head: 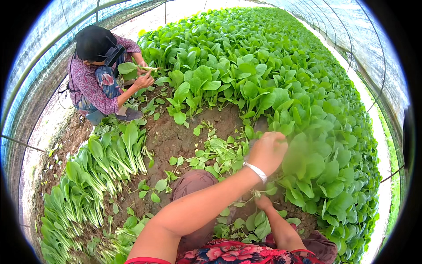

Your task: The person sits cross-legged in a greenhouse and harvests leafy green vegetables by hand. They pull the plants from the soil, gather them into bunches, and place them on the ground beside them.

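Observation:
My left hand [268, 152], with a white band [256, 172] at the wrist, reaches across to the near edge of the standing leafy greens [306, 158]. Its fingers are curled, and motion blurs the leaves beside them; whether they grip a plant cannot be told. Lower down, my right hand [263, 202] is closed low over the soil. Pale rootlike strands show just above its fingers, and the broad leaves of a plucked green [262, 225] lie below them. Part of that hand's grip is hidden. Loose small greens [222, 150] are strewn on the soil before my knee [194, 184].
A co-worker [95, 72] crouches at the upper left, both hands on a leafy plant [128, 68]. Pulled greens [85, 184] lie in a long row on the left over brown soil [174, 140]. Plastic tunnel walls [349, 33] on hoops enclose the bed.

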Action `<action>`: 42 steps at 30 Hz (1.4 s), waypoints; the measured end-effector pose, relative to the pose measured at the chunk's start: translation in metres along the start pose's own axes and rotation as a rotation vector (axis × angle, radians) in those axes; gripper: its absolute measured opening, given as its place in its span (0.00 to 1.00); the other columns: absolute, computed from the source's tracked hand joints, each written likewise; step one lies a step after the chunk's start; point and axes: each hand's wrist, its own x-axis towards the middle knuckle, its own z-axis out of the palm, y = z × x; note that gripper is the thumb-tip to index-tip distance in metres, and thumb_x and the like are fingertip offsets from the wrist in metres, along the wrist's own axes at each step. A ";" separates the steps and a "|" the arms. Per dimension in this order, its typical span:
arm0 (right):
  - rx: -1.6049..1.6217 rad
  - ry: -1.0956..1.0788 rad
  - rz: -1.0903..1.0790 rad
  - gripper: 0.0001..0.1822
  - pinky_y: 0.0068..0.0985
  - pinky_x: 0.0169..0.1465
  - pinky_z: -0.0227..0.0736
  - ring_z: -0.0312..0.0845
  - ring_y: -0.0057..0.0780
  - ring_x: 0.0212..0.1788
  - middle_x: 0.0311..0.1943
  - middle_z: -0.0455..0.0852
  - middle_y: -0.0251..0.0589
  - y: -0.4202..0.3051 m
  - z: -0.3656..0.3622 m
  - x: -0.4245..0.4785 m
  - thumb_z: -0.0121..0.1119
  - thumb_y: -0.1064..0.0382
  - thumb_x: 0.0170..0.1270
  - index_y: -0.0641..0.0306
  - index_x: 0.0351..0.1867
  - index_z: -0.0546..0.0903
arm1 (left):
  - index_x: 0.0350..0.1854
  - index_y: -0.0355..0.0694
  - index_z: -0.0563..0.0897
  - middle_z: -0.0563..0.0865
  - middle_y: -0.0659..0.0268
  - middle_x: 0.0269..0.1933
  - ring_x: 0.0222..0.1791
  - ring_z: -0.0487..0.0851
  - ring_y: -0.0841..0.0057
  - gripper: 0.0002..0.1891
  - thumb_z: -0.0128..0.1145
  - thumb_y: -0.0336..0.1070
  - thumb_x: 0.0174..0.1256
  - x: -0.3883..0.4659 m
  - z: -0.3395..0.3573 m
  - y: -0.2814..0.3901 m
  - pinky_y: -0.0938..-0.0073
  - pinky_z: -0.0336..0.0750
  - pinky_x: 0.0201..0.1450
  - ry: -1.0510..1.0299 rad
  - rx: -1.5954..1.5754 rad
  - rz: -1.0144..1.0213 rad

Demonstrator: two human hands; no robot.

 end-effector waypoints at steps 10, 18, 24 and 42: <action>1.414 0.236 -0.326 0.16 0.22 0.44 0.71 0.75 0.20 0.40 0.44 0.80 0.35 -0.133 -0.136 -0.087 0.52 0.66 0.69 0.67 0.56 0.72 | 0.48 0.31 0.81 0.85 0.55 0.44 0.40 0.84 0.74 0.15 0.59 0.34 0.61 -0.003 -0.017 -0.013 0.72 0.79 0.43 -0.024 -0.035 -0.093; 1.646 0.194 -0.456 0.16 0.24 0.35 0.76 0.78 0.24 0.36 0.43 0.83 0.43 -0.165 -0.189 -0.143 0.56 0.64 0.68 0.65 0.54 0.70 | 0.47 0.31 0.81 0.86 0.61 0.38 0.38 0.81 0.79 0.13 0.59 0.31 0.62 -0.008 -0.023 -0.004 0.78 0.78 0.41 -0.090 -0.257 -0.264; 1.754 0.038 -0.589 0.14 0.23 0.40 0.74 0.77 0.22 0.39 0.42 0.84 0.39 -0.162 -0.198 -0.152 0.53 0.60 0.70 0.64 0.51 0.75 | 0.41 0.30 0.83 0.87 0.57 0.36 0.36 0.85 0.75 0.12 0.60 0.32 0.59 -0.006 -0.036 -0.014 0.75 0.78 0.40 -0.136 -0.059 -0.126; 1.226 0.182 -0.685 0.24 0.22 0.56 0.69 0.72 0.21 0.54 0.52 0.79 0.36 -0.156 -0.205 -0.158 0.59 0.62 0.67 0.62 0.63 0.71 | 0.48 0.35 0.83 0.86 0.68 0.42 0.39 0.81 0.84 0.16 0.67 0.29 0.56 -0.006 -0.032 -0.004 0.81 0.77 0.43 -0.526 -0.160 -0.350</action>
